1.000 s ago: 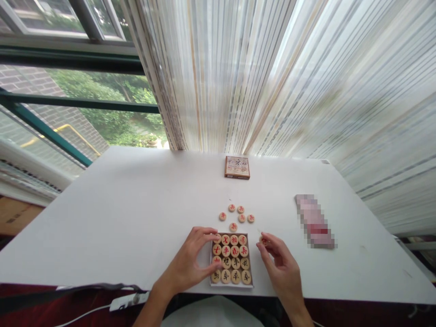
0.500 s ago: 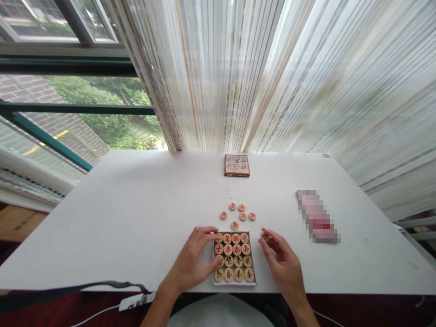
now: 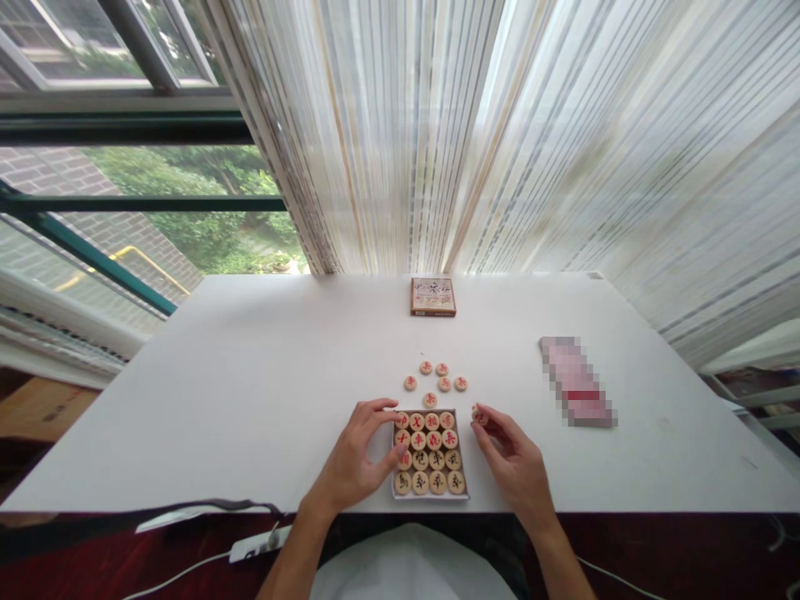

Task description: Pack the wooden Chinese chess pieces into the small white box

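Note:
A shallow white box near the front of the table is filled with rows of round wooden Chinese chess pieces, marked in red toward the back and mostly black in front. My left hand rests against the box's left side, thumb and index finger spread apart along the edge pieces. Just right of the box, my right hand pinches one xiangqi piece between thumb and fingertips; its character is partly covered. Several loose red-marked pieces lie flat on the table behind the box.
A printed Chinese chess box lid sits at the back of the white table. A pixelated pink object lies on the right. White string curtains hang behind. A white power strip is below the table's front edge.
My right hand has shifted slightly left toward the box with its piece, which has turned in the fingers. My left thumb uncovers more of a red-marked piece. The camera view has tilted slightly.

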